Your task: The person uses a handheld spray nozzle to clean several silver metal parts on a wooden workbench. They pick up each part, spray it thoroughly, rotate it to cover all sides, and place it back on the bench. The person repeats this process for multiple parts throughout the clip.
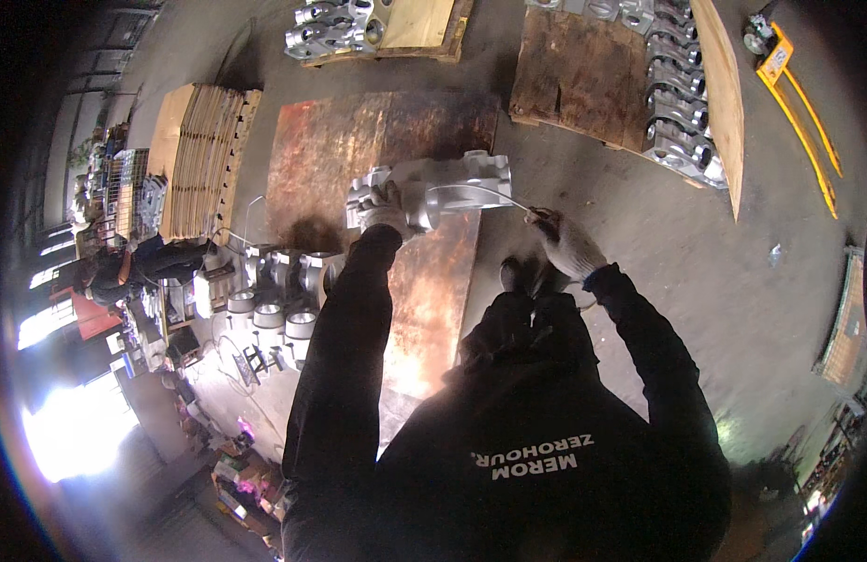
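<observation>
A large silver-grey metal casting lies across the far part of a worn, reddish-brown board in front of me. My left hand, in a pale glove, is on the casting's left part with its fingers bent over the metal. My right hand, also gloved, is to the right of the casting and apart from it. Its fingers are closed on one end of a thin, pale, curved rod or cord. The rod arcs leftward across the casting's near side. Whether its far end touches the metal I cannot tell.
More castings stand on the left. Beyond them is a stack of wooden panels. Pallets with castings lie at the far side, and a yellow pallet jack at the far right. Another person is at the left.
</observation>
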A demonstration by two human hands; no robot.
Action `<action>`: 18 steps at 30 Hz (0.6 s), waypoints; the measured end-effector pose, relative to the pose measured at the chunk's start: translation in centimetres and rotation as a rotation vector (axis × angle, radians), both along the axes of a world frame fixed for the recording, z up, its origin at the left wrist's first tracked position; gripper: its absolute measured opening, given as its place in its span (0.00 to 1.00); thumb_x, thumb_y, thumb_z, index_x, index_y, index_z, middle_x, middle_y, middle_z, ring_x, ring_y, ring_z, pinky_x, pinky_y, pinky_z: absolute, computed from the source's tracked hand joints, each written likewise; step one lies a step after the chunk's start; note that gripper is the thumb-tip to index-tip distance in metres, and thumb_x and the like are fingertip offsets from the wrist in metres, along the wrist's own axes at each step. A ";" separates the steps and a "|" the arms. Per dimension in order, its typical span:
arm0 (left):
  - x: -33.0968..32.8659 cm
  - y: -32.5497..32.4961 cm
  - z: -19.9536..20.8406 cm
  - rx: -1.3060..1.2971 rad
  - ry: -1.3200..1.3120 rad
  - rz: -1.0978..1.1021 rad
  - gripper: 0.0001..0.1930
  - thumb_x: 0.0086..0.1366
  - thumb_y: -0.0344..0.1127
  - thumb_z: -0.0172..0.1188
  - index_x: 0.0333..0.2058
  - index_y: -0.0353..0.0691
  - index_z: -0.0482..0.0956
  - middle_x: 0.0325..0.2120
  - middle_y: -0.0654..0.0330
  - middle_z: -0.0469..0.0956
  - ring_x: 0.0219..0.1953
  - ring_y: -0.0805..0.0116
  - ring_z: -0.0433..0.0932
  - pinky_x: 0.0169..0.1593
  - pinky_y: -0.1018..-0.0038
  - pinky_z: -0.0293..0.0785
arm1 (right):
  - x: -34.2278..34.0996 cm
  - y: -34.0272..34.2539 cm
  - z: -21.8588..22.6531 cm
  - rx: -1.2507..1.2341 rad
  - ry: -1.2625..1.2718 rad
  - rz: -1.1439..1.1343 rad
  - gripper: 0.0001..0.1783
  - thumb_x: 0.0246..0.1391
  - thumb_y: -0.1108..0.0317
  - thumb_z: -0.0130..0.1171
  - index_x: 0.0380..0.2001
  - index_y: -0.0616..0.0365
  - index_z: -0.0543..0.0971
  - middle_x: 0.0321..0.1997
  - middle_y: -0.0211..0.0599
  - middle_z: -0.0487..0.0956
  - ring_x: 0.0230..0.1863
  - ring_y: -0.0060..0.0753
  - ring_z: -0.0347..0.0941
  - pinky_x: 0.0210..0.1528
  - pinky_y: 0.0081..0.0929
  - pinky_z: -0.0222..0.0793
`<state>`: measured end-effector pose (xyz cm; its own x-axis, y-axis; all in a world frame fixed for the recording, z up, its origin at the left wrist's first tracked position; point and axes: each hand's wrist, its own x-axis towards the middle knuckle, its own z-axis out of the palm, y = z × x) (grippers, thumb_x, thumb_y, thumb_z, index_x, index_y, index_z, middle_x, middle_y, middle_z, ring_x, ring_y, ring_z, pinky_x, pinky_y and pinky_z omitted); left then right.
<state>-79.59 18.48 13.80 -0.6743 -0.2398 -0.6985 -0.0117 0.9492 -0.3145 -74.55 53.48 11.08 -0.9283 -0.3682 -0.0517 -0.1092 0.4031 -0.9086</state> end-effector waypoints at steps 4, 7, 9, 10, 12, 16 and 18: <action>0.1 -0.7 -2.0 0.045 0.032 -0.058 0.70 0.45 0.74 0.64 0.71 0.37 0.33 0.72 0.46 0.33 0.73 0.39 0.31 0.68 0.36 0.42 | 0.6 -1.4 3.7 0.251 -0.274 0.099 0.19 0.64 0.55 0.53 0.48 0.58 0.77 0.52 0.51 0.78 0.51 0.52 0.76 0.50 0.39 0.72; 0.4 -0.9 -2.3 0.069 0.084 -0.012 0.69 0.44 0.72 0.65 0.71 0.39 0.34 0.72 0.43 0.33 0.72 0.36 0.35 0.67 0.33 0.42 | 1.2 -1.5 1.9 0.067 -0.145 0.070 0.16 0.62 0.61 0.56 0.50 0.56 0.76 0.46 0.47 0.81 0.46 0.44 0.79 0.46 0.34 0.74; 1.3 -4.2 -6.4 0.076 0.215 0.003 0.69 0.42 0.71 0.67 0.71 0.41 0.36 0.71 0.38 0.33 0.70 0.28 0.39 0.65 0.30 0.42 | 0.9 -2.2 2.3 -0.006 -0.241 0.058 0.17 0.63 0.59 0.55 0.50 0.57 0.76 0.45 0.45 0.81 0.46 0.39 0.78 0.49 0.32 0.73; 1.2 -5.0 -8.2 0.122 0.259 -0.043 0.68 0.42 0.71 0.67 0.71 0.44 0.36 0.70 0.35 0.35 0.69 0.24 0.38 0.65 0.30 0.41 | 1.2 -2.0 2.5 0.041 -0.294 0.079 0.19 0.63 0.58 0.54 0.50 0.59 0.76 0.45 0.44 0.81 0.47 0.37 0.78 0.51 0.31 0.72; 0.8 -2.0 -5.9 0.139 0.221 0.002 0.66 0.44 0.70 0.66 0.72 0.44 0.37 0.70 0.34 0.36 0.70 0.26 0.38 0.65 0.30 0.40 | 1.5 -0.8 2.5 0.137 -0.398 0.095 0.22 0.65 0.54 0.53 0.49 0.63 0.76 0.45 0.42 0.81 0.49 0.32 0.76 0.55 0.29 0.70; 1.1 -4.1 -8.2 0.116 0.196 -0.044 0.71 0.42 0.77 0.64 0.71 0.42 0.32 0.72 0.45 0.31 0.72 0.34 0.28 0.67 0.34 0.34 | 0.9 0.4 6.4 0.099 -0.818 -0.133 0.20 0.65 0.55 0.54 0.48 0.60 0.75 0.43 0.37 0.80 0.45 0.28 0.75 0.50 0.25 0.70; 1.0 -4.3 -8.6 0.138 0.209 -0.076 0.70 0.43 0.78 0.61 0.71 0.43 0.34 0.72 0.46 0.31 0.72 0.34 0.27 0.66 0.31 0.32 | 0.8 2.1 6.4 0.143 -0.775 -0.150 0.20 0.65 0.53 0.54 0.44 0.61 0.75 0.37 0.36 0.79 0.36 0.26 0.76 0.40 0.24 0.73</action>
<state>-78.63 14.22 5.17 -0.8198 -0.0949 -0.5647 0.0105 0.9835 -0.1805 -73.77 55.63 17.51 -0.6483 -0.1829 -0.7391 0.5961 0.4820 -0.6421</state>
